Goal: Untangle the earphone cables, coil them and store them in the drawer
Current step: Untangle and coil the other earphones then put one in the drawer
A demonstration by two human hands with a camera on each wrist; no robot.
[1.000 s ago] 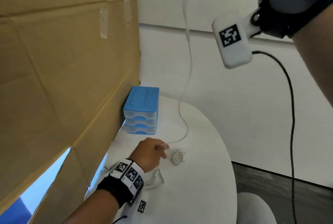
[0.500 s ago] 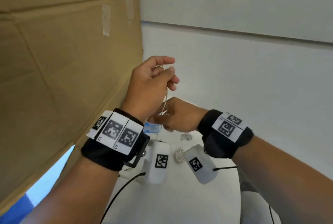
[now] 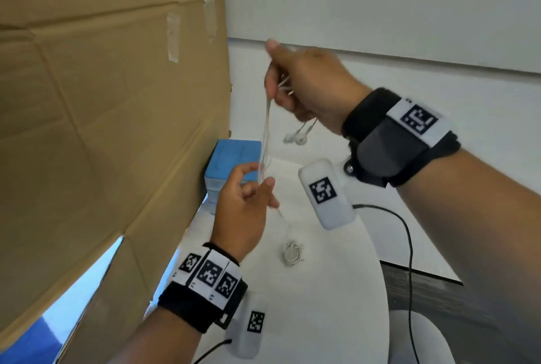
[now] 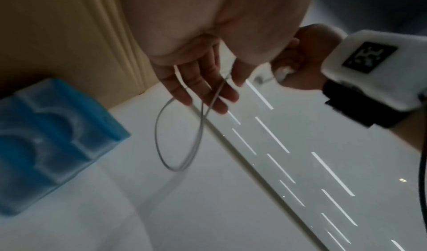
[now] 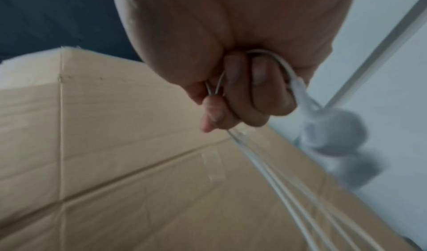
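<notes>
My right hand (image 3: 281, 85) is raised and grips a bunch of white earphone cable (image 3: 267, 135); its fingers curl round the strands in the right wrist view (image 5: 235, 107). Both earbuds (image 3: 296, 138) dangle below that fist. The strands run down to my left hand (image 3: 260, 178), which pinches them between thumb and forefinger above the table. In the left wrist view a cable loop (image 4: 177, 141) hangs off the left fingers (image 4: 203, 90). A second, coiled earphone (image 3: 292, 254) lies on the white table (image 3: 322, 305). The blue drawer unit (image 3: 234, 159) stands against the cardboard, its drawers closed.
A large cardboard box (image 3: 102, 129) walls off the left side right up to the table edge. The table's curved right edge (image 3: 380, 290) drops to a dark floor. Black sensor cables (image 3: 407, 246) trail from both wrists.
Half a second ago the left hand was raised and the right hand below it. Now the right hand is up with the cable and the left has dropped toward the table.
</notes>
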